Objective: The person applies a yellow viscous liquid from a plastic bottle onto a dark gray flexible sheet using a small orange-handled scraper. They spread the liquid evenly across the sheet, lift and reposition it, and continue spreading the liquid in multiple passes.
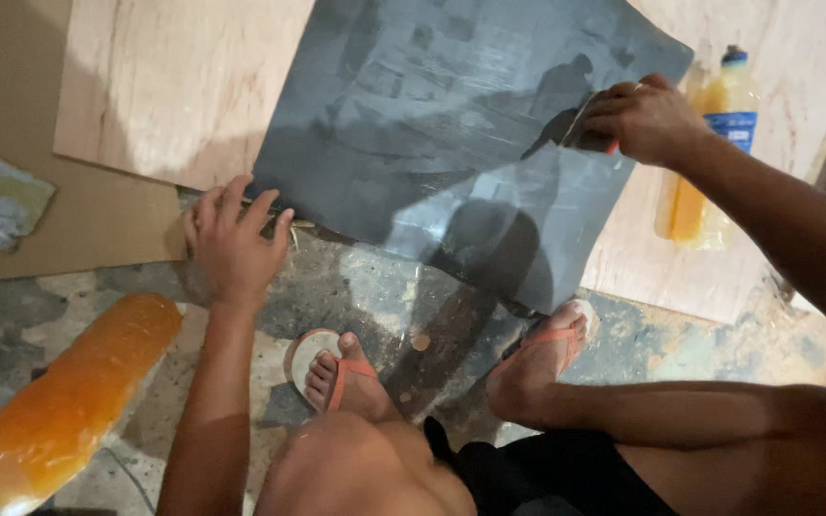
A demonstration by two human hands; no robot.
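Below and to the left of the left hand [231, 247] lies an orange plastic-wrapped roll [64, 397] on the mottled floor [375, 287]. That hand rests flat with fingers spread apart, pressing the near left edge of a dark grey sheet [432, 143] which lies over a pale plywood board [184, 86]. The sheet stretches away to the right of it, its surface streaked and glossy in patches. At the sheet's far right edge the right hand [642, 119] is closed around a small flat scraper [590, 119], its blade touching the sheet. Just beyond that hand stands a bottle of yellow liquid [719, 134]. The step looks like spreading something over the sheet; the next stroke seems to call for steady holding-down by the left hand.
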